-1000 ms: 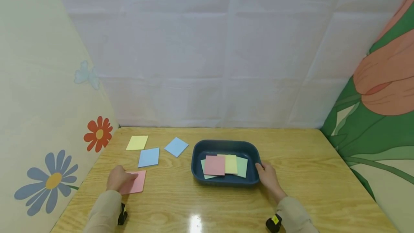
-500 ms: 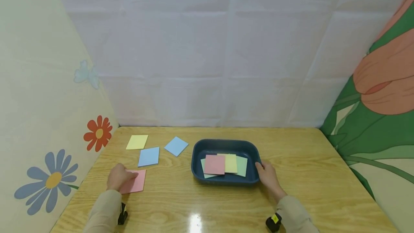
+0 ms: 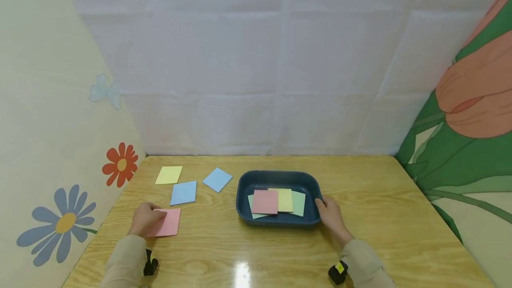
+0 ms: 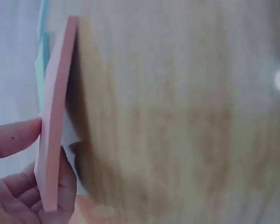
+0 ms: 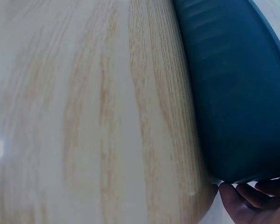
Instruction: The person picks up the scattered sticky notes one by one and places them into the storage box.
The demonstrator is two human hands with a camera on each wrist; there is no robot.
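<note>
At the table's left, my left hand (image 3: 143,220) pinches the left side of a pink sticky note pad (image 3: 171,222) between thumb and fingers. The left wrist view shows the thumb on the pad's face and curled fingers behind its lower end. My right hand (image 3: 332,217) holds the right end of a dark blue bin (image 3: 280,223), thumb at the rim and fingers against the outer wall. Inside the bin lie a pink pad (image 3: 265,202), a yellow pad (image 3: 286,200) and a green pad (image 3: 298,203), overlapping. Another pale green corner (image 3: 258,216) shows under the pink one.
Behind my left hand lie a yellow pad (image 3: 169,175), a blue pad (image 3: 183,193) and a second blue pad (image 3: 217,179), apart from each other. The wooden table (image 3: 384,199) meets a white cloth (image 3: 224,123) at its back edge. Flower-patterned cloths stand at both sides.
My left hand's thumb has drawn slightly left on the pink pad, so more of its face shows. My right hand and the bin stay put; the head view has shifted a little.
</note>
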